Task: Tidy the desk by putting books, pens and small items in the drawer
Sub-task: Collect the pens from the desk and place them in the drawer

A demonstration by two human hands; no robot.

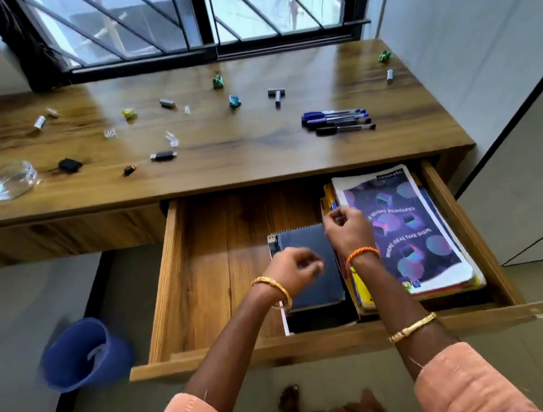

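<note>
Inside the open drawer (166,282), left hand (292,270) hovers loosely curled, empty, over the notebook (309,266); right hand (349,230), at 1 o'clock, seemingly pinches the book stack's (415,232) edge.

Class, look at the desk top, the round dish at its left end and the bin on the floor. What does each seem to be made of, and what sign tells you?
Desk top: wood or wood-look laminate, semi-gloss; brown grain streaks with window glare.
Dish: clear glass, possibly clear plastic; the desk shows through it and its rim glints.
Bin: probably plastic, matte blue; even colour, though motion-blurred.
</note>
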